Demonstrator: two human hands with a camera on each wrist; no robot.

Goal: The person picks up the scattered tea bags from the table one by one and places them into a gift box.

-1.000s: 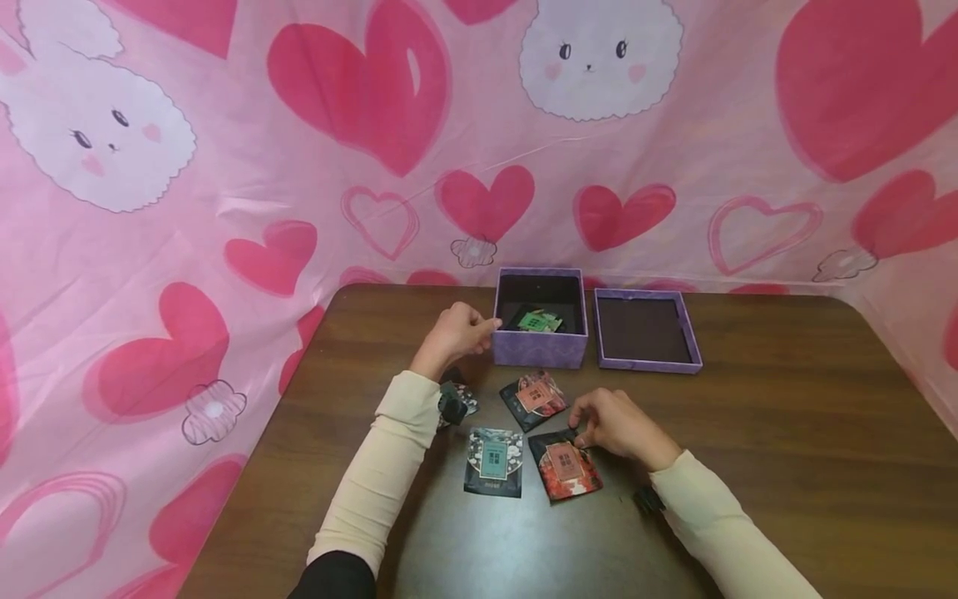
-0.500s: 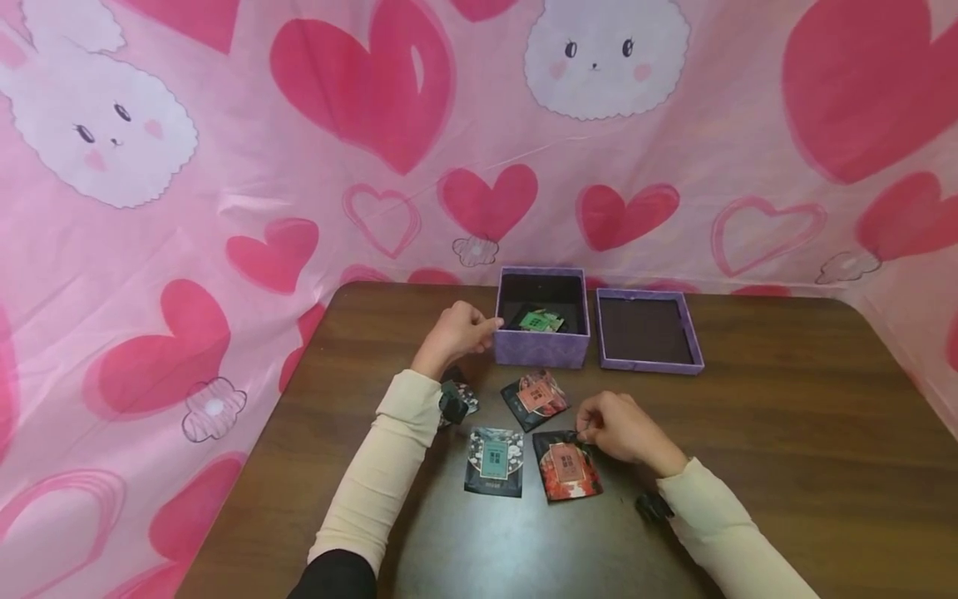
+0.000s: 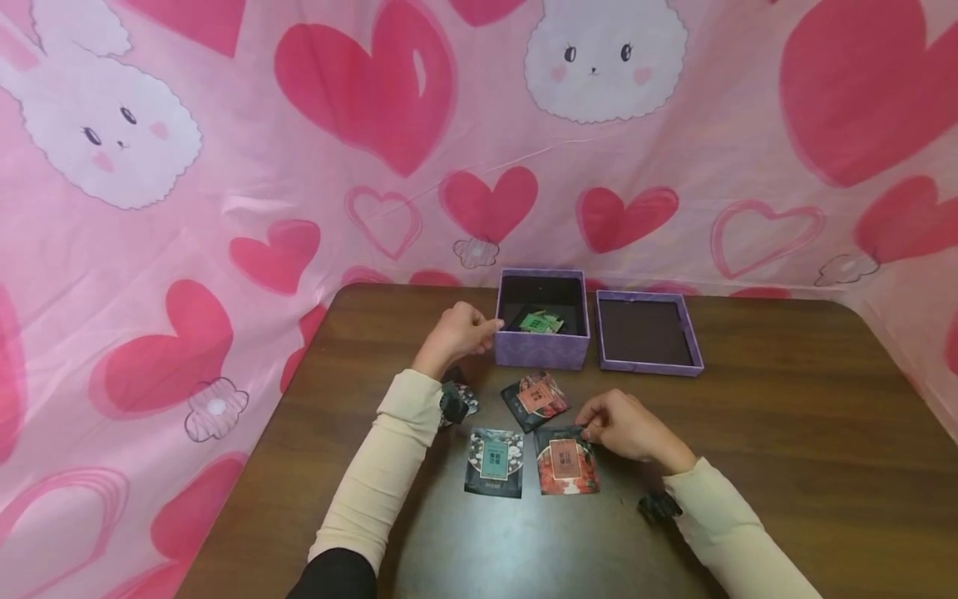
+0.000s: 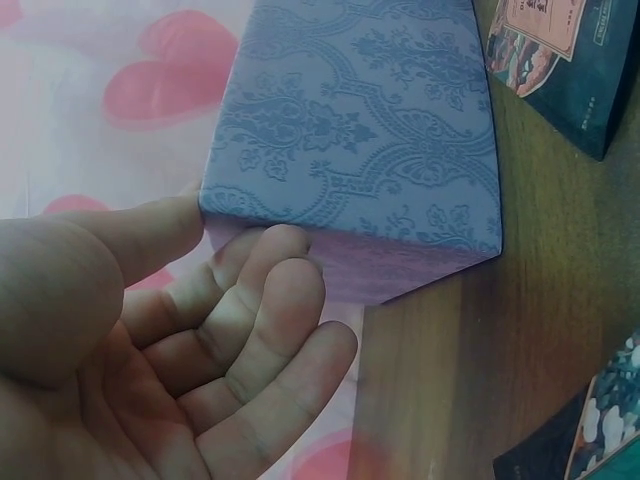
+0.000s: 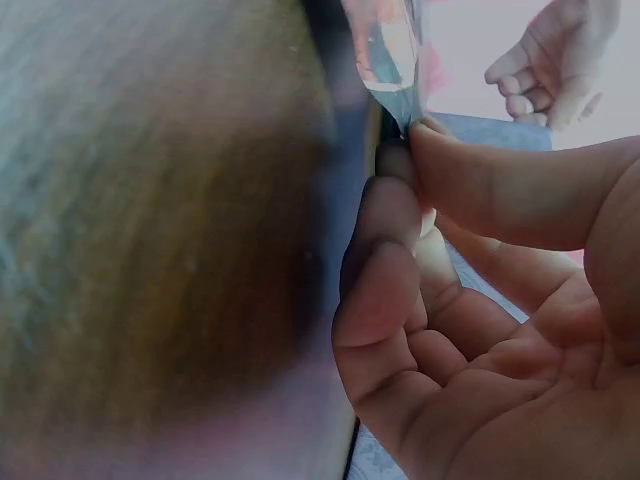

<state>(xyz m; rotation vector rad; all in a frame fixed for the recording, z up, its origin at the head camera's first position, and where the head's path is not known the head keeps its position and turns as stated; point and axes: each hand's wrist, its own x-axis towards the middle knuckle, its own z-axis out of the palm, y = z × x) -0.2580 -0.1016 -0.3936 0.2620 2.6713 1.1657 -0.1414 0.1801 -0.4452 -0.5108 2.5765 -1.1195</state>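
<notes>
My left hand (image 3: 466,329) pinches the front left corner of an uncovered purple box (image 3: 542,350), thumb at the rim and fingers curled by the side wall. Patterned paper covers the box (image 4: 350,120) in the left wrist view. Between thumb and forefinger, my right hand (image 3: 623,426) pinches the top right corner of a red-and-black sachet (image 3: 566,462). That pinched sachet (image 5: 385,45) shows narrowly in the right wrist view. To its left lies a teal-labelled sachet (image 3: 494,462). Behind it is another red-labelled sachet (image 3: 535,399). Green-labelled sachets (image 3: 540,323) lie inside the box.
The purple lid (image 3: 649,331) lies inner side up to the right of the box. A further sachet (image 3: 468,398) is partly hidden beneath my left wrist. A pink heart-patterned cloth (image 3: 299,150) hangs behind the wooden table (image 3: 786,399).
The red-and-black sachet has turned from a tilt to nearly straight, next to the teal-labelled one. My right hand has shifted slightly right with its corner. My left hand stays at the box.
</notes>
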